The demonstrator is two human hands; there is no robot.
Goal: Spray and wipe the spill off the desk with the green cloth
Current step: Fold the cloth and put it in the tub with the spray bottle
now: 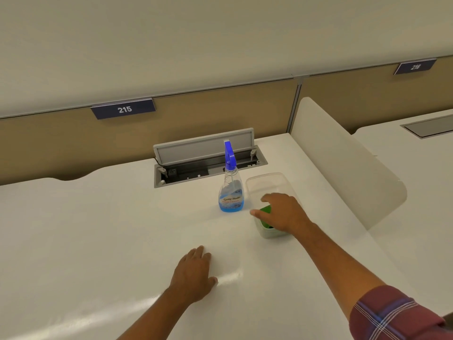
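A clear spray bottle [231, 192] with a blue trigger head and blue liquid stands upright on the white desk [98, 229]. Just to its right is a clear plastic container [267, 184]. The green cloth [265, 213] lies in its near end. My right hand [282, 212] is over the container, fingers curled onto the cloth, hiding most of it. My left hand [195, 273] rests flat on the desk nearer to me, fingers together, holding nothing. I cannot make out a spill on the glossy surface.
An open grey cable hatch [208, 158] sits in the desk behind the bottle. A tan partition with a 215 sign [124, 109] runs along the back. A white divider panel [343, 163] stands on the right, with another desk beyond it.
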